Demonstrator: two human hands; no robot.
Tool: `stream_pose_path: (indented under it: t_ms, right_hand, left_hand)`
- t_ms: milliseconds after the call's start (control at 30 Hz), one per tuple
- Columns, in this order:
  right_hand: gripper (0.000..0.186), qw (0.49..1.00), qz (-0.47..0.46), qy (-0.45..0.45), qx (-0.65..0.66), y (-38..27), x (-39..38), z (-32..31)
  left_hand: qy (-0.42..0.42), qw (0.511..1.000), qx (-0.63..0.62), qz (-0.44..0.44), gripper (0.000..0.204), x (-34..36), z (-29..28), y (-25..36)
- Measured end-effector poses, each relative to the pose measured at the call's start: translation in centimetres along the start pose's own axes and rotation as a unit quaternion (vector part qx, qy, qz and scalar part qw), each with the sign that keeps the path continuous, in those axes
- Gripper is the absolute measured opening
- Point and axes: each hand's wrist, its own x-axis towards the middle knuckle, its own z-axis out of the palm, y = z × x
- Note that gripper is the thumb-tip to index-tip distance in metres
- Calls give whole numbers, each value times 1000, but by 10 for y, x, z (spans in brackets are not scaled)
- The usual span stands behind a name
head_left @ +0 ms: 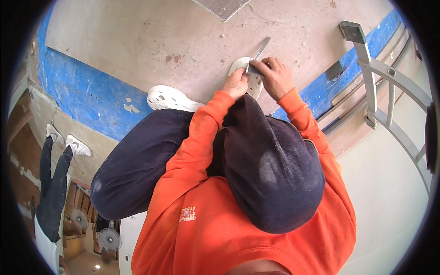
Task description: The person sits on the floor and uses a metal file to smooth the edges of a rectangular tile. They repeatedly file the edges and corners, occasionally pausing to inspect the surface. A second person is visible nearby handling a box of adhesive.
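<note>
A narrow metal saw blade [262,47] points up and away from my hands, just beyond the toe of my right white clog [239,65]. My left hand [236,85] is closed, pinching near the blade's lower end, where a thin pale strip shows. My right hand [278,77] is closed on a dark flat piece [255,69] lying against that end. Whether the dark piece is the saw's handle or a separate thing, I cannot tell. Both hands meet over the clog, in front of my raised right knee.
Dusty board [183,55] covers the floor, with blue sheeting [87,87] along its edges. A grey panel [222,7] lies at the far edge. A metal ladder [373,87] stands at the right. At the left is another person in dark trousers [57,183], near fans [109,239].
</note>
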Motion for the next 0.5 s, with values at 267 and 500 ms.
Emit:
stream_pose_path:
  t_ms: [267, 500]
  right_hand:
    - [47, 988, -92, 120, -38, 10, -7, 9]
    - [58, 994, -30, 101, -25, 12, -6, 8]
  left_hand:
    - [-6, 999, 23, 28, 28, 5, 1, -12]
    - [-91, 994, -45, -38, 23, 9, -6, -19]
